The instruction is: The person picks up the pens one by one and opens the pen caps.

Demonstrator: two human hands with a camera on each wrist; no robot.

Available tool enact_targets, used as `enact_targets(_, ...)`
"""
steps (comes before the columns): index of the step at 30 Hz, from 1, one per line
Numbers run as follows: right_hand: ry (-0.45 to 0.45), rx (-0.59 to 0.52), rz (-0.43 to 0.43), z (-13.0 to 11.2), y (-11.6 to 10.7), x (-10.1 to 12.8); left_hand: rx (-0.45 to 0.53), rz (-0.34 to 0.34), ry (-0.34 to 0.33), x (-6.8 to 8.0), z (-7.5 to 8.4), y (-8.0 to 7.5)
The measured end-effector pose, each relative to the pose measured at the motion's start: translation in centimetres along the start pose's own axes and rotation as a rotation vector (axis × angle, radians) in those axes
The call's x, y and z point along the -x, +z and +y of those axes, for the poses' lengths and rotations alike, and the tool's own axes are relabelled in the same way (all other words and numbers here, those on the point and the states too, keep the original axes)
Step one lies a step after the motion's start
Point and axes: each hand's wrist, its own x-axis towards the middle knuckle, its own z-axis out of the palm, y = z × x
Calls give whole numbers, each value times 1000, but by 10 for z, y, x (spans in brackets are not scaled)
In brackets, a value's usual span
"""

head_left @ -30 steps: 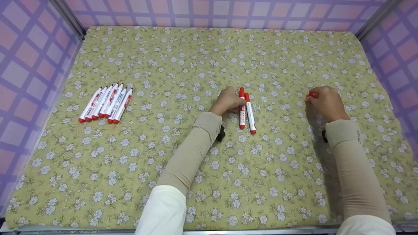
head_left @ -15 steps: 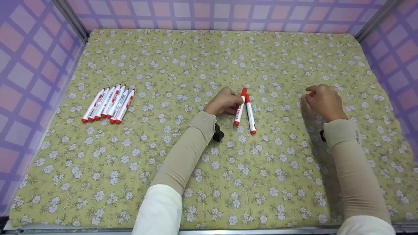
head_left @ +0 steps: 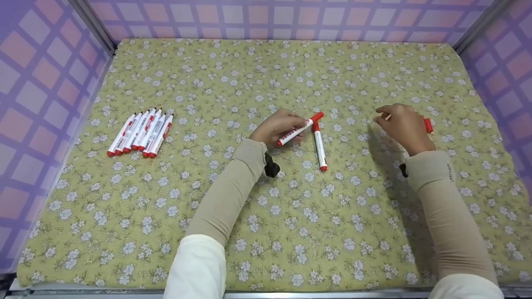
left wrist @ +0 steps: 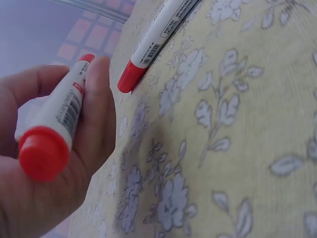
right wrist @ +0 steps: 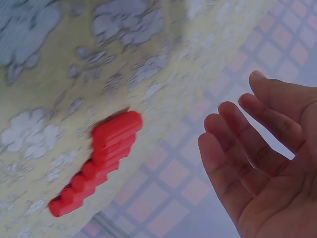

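The white marker with a red cap and red end plug (head_left: 299,129) is lifted off the cloth in the left hand (head_left: 276,126), tilted with its capped end up toward the far right. The left wrist view shows what the head view hides: thumb and fingers (left wrist: 96,114) curled round the barrel, its barcode label and round red end (left wrist: 43,152) facing the camera. Just beside it a second white marker with red ends (head_left: 319,145) lies flat on the yellow cloth printed with white flowers (head_left: 291,232); the wrist view catches its red end (left wrist: 130,77) resting on the fabric.

The right hand (head_left: 402,124) hovers well to the right, apart from both markers. From the head its fingers look loosely bent; the right wrist view shows them spread and empty (right wrist: 247,148), with a row of loose red ribbed caps (right wrist: 101,158) lying on the cloth beside the hand. The head view shows only a red sliver (head_left: 427,124) of them past the hand.

At far left a row of six more red-and-white markers (head_left: 141,133) lies side by side.
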Motion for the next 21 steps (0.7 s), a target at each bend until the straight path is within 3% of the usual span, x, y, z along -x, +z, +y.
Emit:
enact_targets(3, -12, -26, -18, -9, 1, 0, -69, 5, 13, 3, 2, -3)
enact_targets(9, -70, -44, -34, -29, 2, -2, -293, 44, 112, 10, 5, -9)
enact_targets(13, -107, -56, -58, -43, 3, -3, -363, 41, 173, 16, 6, -14)
enact_targets(17, -188, -61, -64, -57, 5, -4, -443, 45, 250, 23, 10, -17)
enact_targets(21, -289, -53, -68, -70, 7, -3, -536, 50, 285, 29, 15, -20)
